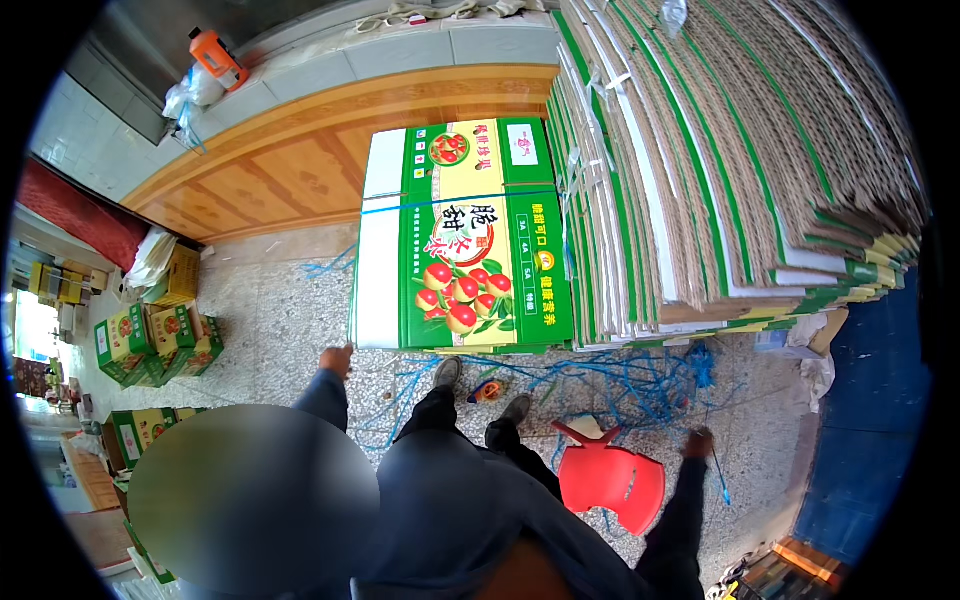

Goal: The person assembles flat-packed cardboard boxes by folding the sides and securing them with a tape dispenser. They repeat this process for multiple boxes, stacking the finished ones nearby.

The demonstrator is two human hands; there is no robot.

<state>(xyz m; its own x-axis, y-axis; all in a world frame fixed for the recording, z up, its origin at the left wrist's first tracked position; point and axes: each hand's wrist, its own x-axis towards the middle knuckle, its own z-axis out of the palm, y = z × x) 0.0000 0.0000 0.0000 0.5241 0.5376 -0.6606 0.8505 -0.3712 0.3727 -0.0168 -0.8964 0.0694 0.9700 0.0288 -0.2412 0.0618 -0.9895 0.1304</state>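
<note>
- Apparently, the strapped carton bundle (465,270) sits before the wooden panel (290,160), beside a taller cardboard stack (720,150).
- Left hand (338,360): near the bundle's near-left corner; contact and finger opening unclear.
- Right hand (698,443): at a blue strand (718,475); cannot tell if gripping.
- Probably heavy, stiff, slick-faced, with crushable edges; best held low at 2 opposite sides.

Carton bundle (465,250) left of cardboard stack (700,180); straps (645,388) on floor (270,300) before both; boxes (155,343) far left, seemingly stacked.
</note>
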